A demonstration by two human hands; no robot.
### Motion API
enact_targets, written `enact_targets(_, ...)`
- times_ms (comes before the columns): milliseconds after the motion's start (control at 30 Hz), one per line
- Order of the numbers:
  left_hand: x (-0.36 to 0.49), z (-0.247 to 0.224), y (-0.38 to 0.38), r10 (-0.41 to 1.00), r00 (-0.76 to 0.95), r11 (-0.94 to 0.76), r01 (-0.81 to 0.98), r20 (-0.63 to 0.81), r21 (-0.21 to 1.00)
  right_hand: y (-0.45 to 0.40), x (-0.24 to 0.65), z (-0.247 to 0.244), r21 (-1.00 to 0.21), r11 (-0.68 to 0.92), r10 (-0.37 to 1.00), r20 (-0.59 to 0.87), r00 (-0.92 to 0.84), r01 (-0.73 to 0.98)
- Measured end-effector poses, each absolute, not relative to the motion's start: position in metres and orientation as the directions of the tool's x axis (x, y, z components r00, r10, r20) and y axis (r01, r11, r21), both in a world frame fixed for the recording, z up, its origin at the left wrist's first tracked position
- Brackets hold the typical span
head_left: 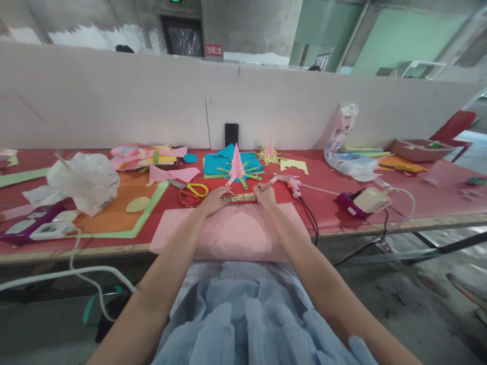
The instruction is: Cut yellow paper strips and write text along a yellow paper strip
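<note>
Mid-frame, left fingers (227,190) at left end of patterned strip (242,198), grip unclear, right fingers (259,188) seemingly closed round pen-like stick (271,181); best keep strip flat.

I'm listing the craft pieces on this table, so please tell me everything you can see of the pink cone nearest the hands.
The pink cone is tall, narrow and smooth, and looks like rolled paper or thin card. It stands upright, point up, near the blue sheets. Around its base, narrow yellow-green strips with dark markings spread outward like rays. It stands beyond the left hand and right hand; neither touches it. How its base is fixed cannot be seen.
</note>
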State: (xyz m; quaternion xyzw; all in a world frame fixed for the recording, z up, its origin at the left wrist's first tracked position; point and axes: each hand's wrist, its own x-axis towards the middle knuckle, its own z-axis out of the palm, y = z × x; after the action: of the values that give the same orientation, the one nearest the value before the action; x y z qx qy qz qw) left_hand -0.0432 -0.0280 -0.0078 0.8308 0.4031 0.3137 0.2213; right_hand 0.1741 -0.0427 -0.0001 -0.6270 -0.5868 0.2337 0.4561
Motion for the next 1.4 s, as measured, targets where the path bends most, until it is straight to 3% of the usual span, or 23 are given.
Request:
enact_targets(867, -0.044, -0.009, -0.027, 0.823, 0.466, -0.555, 0.537, 0.325, 0.635, -0.049, 0.173, 0.011, -0.874, 0.032, 0.968, 0.147, 0.203, 0.485)
enact_targets(1400, -0.044, -0.009, -0.027, 0.817, 0.472, -0.564, 0.532, 0.332, 0.632, -0.047, 0.175, 0.009, -0.868, 0.046, 0.967, 0.163, 0.197, 0.494)
